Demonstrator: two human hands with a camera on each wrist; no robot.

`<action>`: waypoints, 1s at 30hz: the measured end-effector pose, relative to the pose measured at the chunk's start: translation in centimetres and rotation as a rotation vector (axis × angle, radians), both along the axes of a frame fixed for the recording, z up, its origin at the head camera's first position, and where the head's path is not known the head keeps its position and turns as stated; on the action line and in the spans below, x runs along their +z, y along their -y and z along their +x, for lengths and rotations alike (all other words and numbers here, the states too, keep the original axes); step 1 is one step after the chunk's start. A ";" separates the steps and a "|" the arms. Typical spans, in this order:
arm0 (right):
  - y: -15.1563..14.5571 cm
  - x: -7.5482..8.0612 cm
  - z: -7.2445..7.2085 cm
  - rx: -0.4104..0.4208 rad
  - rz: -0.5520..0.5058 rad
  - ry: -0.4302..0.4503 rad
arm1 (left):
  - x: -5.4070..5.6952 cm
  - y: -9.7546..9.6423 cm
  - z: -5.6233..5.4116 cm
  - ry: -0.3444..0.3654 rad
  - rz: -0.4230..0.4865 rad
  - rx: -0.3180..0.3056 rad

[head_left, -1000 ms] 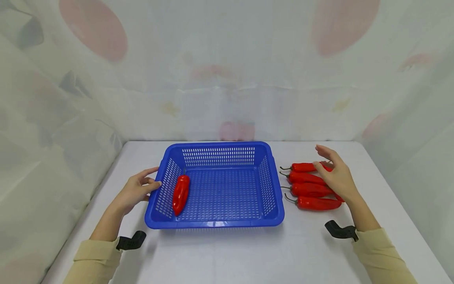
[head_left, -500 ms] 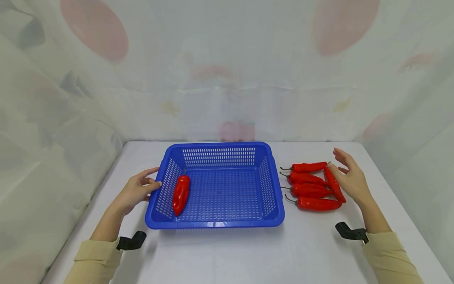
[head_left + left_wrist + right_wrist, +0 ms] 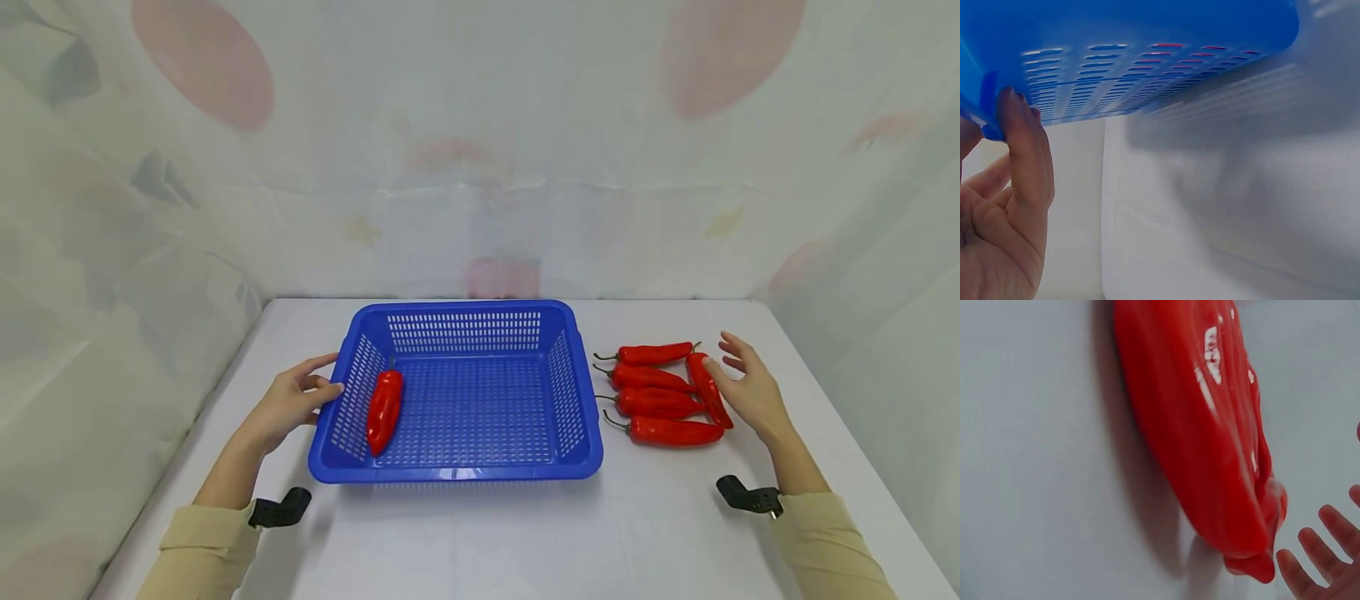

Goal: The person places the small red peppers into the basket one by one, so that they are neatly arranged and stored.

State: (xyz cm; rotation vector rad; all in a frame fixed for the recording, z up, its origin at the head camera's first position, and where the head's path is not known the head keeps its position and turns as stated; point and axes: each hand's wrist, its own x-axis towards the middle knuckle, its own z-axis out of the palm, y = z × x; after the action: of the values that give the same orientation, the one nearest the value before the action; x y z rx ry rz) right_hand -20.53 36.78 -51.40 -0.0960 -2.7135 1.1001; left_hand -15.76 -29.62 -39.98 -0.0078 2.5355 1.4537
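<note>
My left hand (image 3: 283,408) holds the left rim of a blue perforated plastic basket (image 3: 450,473), thumb over the edge and fingers outside, as the left wrist view shows. Inside the basket, by its left wall, lies one red chili pepper (image 3: 384,412). On the right, several red chili peppers (image 3: 652,402) lie in a stacked row with stems pointing left. Across their tips lies another chili pepper (image 3: 707,392), roughly upright in view. My right hand (image 3: 757,400) is just right of it, thumb overlapping its upper part, fingers spread and relaxed around nothing.
A white table (image 3: 465,542) bears everything. Behind and at both sides hangs a pale patterned curtain (image 3: 465,167). Black wrist cameras (image 3: 281,508) are strapped on both wrists.
My right hand has moved right from over the row and then slightly toward me, uncovering the crosswise chili pepper and the tips of the others. The left hand and basket keep their place.
</note>
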 end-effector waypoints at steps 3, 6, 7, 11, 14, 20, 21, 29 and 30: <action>0.0 0.1 0.3 -0.003 -0.009 0.057 | 0.0 0.0 0.0 0.000 0.001 0.000; 0.5 0.9 0.7 0.000 -0.005 0.107 | 0.0 0.0 -0.1 0.000 0.008 -0.003; 0.8 1.3 0.9 -0.003 0.000 0.127 | 0.0 0.0 -0.1 0.001 0.013 -0.005; 2.5 3.9 2.3 0.019 -0.030 0.187 | 0.1 -0.1 -0.1 0.003 0.037 -0.012; 3.5 5.1 3.0 0.032 -0.044 0.212 | 0.2 -0.1 -0.1 0.005 0.042 -0.015; 3.8 4.7 3.3 0.016 0.000 0.225 | 0.1 -0.1 0.0 0.011 0.035 -0.008; 3.7 4.6 3.3 0.015 0.003 0.224 | 0.1 -0.1 0.0 0.011 0.034 -0.007; 3.6 4.3 3.4 0.013 0.029 0.226 | 0.0 0.0 0.0 0.010 0.028 0.001; 3.6 4.3 3.3 0.012 0.032 0.228 | 0.0 0.0 0.0 0.010 0.027 0.001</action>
State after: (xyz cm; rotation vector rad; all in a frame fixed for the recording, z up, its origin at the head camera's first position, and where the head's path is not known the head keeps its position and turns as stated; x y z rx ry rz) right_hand -17.19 33.16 -47.10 -0.2133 -2.9344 1.1101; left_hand -15.75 -29.58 -39.98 -0.0126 2.5080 1.4846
